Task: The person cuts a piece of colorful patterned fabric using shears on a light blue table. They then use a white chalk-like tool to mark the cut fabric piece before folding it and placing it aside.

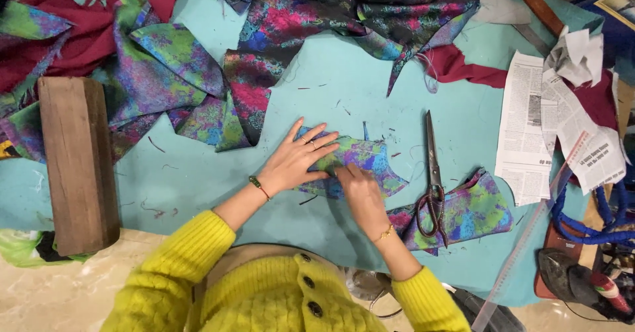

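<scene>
A turquoise table (370, 94) carries heaped multicoloured cloth (198, 74) along its far side and a wooden block (76, 163) at the left. Near the front edge lies a small printed fabric piece (370, 160). The left hand (297, 160) lies flat on its left part, fingers spread; the right hand (360, 193) presses its near edge, fingers together. Scissors (433, 173) lie just right of it, closed.

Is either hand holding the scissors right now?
No: the scissors lie shut on the table, right of both hands, while the left hand and right hand press on the small multicoloured fabric piece.
</scene>
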